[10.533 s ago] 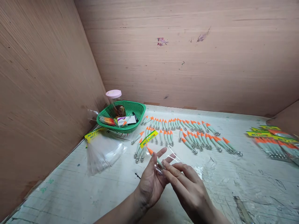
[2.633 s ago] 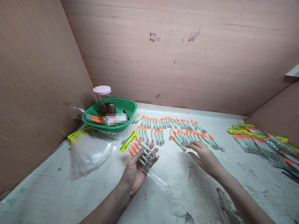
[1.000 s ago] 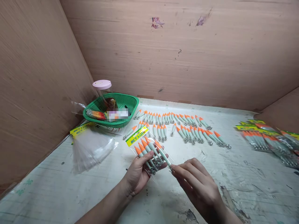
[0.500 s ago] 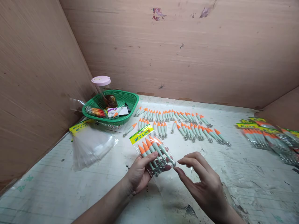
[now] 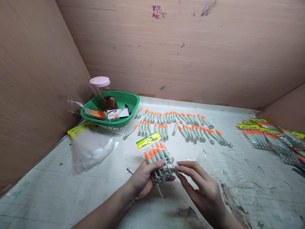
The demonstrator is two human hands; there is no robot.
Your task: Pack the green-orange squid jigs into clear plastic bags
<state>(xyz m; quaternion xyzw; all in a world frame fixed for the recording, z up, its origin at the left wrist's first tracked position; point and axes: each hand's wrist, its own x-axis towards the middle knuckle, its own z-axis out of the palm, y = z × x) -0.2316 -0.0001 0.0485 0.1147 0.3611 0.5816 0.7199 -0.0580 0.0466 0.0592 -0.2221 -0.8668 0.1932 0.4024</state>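
Note:
My left hand is closed round the lower end of a clear bag with a yellow-green label, which holds several orange-tipped pale green squid lures. The bag stands tilted above the table, label end up. My right hand has its fingertips pressed on the bag's lower right edge, by the hooks. Behind the bag, loose lures of the same kind lie in two rows on the table.
A green basket with small items sits back left, a pink-lidded jar behind it. A stack of empty bags lies to the left. Filled bags pile up at the right. Wooden walls close off the left, back and right.
Earlier my right hand fetched a lure from the rows and slid it into the bag. In the last half second it closed in and touched the bag's lower edge.

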